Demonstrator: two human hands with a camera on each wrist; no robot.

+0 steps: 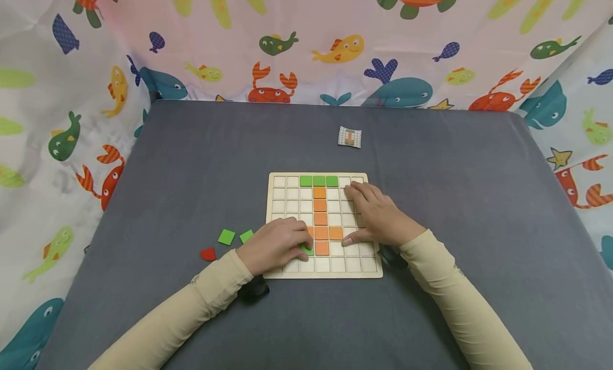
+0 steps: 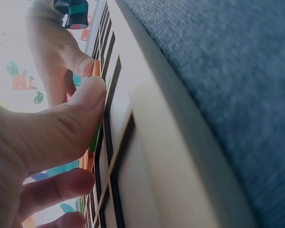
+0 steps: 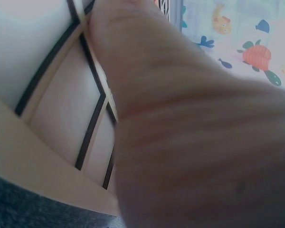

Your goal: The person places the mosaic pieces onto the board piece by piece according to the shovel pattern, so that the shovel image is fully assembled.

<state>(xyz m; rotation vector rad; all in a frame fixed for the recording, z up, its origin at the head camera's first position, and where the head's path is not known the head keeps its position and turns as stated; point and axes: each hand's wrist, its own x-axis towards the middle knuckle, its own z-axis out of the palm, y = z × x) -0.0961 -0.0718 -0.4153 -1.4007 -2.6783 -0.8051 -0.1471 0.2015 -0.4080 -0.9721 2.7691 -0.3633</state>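
Note:
A pale square grid board (image 1: 351, 264) lies flat on the grey table. Green tiles (image 1: 319, 181) sit in its far row, with a column of orange tiles (image 1: 320, 205) below them and orange ones on either side lower down. My left hand (image 1: 278, 245) reaches over the board's left part, thumb and fingertips pinching a green tile (image 1: 307, 250) beside the lowest orange one. In the left wrist view the thumb (image 2: 88, 97) covers much of that tile. My right hand (image 1: 380, 215) rests on the board's right side, fingers extended and thumb spread towards the orange tiles.
Left of the board lie loose green tiles (image 1: 226, 237), one partly behind the left hand, and a red piece (image 1: 208, 254). A small card with a printed grid (image 1: 349, 137) lies beyond the board. A sea-animal curtain (image 1: 311, 50) borders the table's far side and flanks.

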